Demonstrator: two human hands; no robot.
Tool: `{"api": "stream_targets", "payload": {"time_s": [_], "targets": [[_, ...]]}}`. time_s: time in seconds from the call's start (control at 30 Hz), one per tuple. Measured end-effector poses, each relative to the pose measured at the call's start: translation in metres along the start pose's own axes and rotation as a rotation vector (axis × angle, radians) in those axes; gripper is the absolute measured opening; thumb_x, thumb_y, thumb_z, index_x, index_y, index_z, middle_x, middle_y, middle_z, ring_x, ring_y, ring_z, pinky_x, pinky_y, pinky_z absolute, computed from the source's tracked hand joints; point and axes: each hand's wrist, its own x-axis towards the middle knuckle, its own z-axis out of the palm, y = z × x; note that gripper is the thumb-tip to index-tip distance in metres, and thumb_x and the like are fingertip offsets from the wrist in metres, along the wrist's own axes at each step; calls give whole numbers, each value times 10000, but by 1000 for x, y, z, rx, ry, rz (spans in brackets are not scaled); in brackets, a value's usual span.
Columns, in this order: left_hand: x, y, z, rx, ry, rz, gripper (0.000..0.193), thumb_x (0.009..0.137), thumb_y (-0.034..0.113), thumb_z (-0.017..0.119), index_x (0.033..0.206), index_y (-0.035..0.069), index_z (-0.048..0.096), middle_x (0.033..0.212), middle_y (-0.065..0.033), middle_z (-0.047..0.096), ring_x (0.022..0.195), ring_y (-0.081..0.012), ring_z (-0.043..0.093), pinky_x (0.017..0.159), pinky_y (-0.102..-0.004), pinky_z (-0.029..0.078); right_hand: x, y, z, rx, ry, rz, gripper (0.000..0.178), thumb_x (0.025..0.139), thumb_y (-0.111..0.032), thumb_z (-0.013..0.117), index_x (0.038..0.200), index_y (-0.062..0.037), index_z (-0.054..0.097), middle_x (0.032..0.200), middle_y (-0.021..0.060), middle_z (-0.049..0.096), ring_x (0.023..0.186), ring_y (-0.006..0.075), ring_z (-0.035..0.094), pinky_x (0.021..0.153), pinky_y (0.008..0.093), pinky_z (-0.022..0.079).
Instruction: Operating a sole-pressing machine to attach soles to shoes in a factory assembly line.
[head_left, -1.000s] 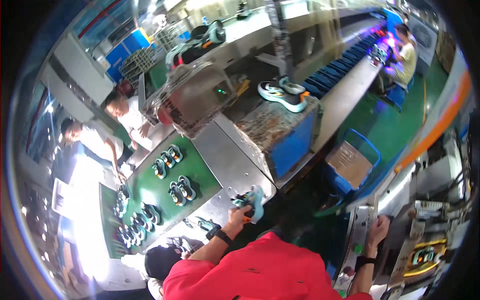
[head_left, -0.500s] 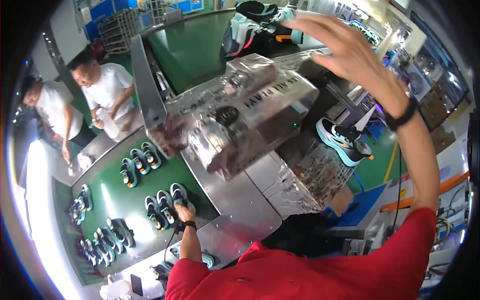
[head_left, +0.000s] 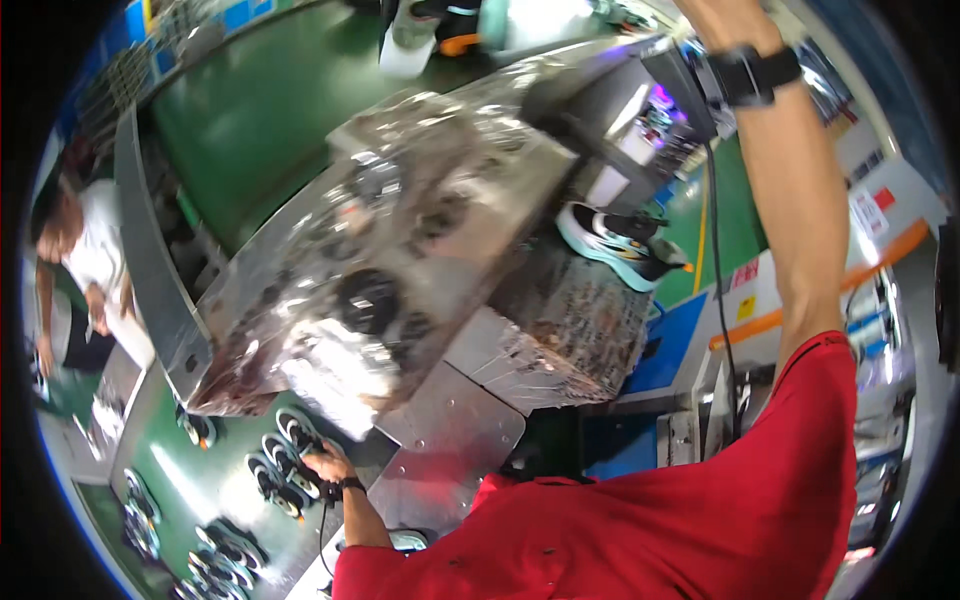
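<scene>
On the lower green belt, my left hand (head_left: 331, 466) is closed at the near end of a dark sneaker (head_left: 296, 428), the rightmost of a short row. Two more sneakers (head_left: 270, 478) stand close beside it. My right hand (head_left: 728, 18) is cut off by the upper edge, so its fingers are out of sight. Left of it on the upper belt, blurred sneakers (head_left: 408, 38) are partly cropped. Below my right wrist, a black, white and light blue sneaker (head_left: 618, 243) rests on a plastic-wrapped box.
A bulky machine cover wrapped in clear plastic (head_left: 440, 210) fills the middle, between the upper green belt (head_left: 270, 110) and the lower one. More sneakers (head_left: 222, 560) line the lower belt. A person in white (head_left: 95, 235) works at the far left. A black cable (head_left: 724, 300) hangs from my right wrist.
The view has swung right and closer to the plastic-wrapped cover. My right hand has reached up, mostly leaving the picture. My left hand stays at the sneaker row.
</scene>
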Motion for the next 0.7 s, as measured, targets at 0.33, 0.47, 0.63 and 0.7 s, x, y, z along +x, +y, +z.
{"api": "stream_targets", "payload": {"time_s": [0.33,0.47,0.63,0.7], "targets": [[-143,228,-225,-572,-1115,777,414,922,148,601,1268,-64,518,1211,-164,594,1018,-204,572,901,-327,478,-327,-54,-210,155,507,612,185,829,-193,672,905,-25,684,817,19,672,731,84,611,667,238,470],[-280,338,-339,-1118,-2300,630,748,919,439,579,1423,-45,315,1390,-225,444,1247,-331,485,1075,-486,351,-451,-110,-216,211,693,891,210,803,-191,684,916,-14,665,820,13,650,733,78,589,671,238,464],[-413,402,-356,-880,-2736,646,662,952,429,520,1397,-27,339,1349,-148,476,1222,-255,494,1019,-385,399,-556,-176,-224,243,864,1159,307,848,-252,650,1010,9,628,854,17,641,769,72,586,708,222,465],[-458,405,-382,-796,-2720,824,451,980,318,480,1302,2,458,1189,-98,595,1045,-218,597,920,-363,471,-588,-204,-234,318,1031,1168,356,887,-261,633,1105,18,601,950,21,644,838,74,580,757,218,463]]}}
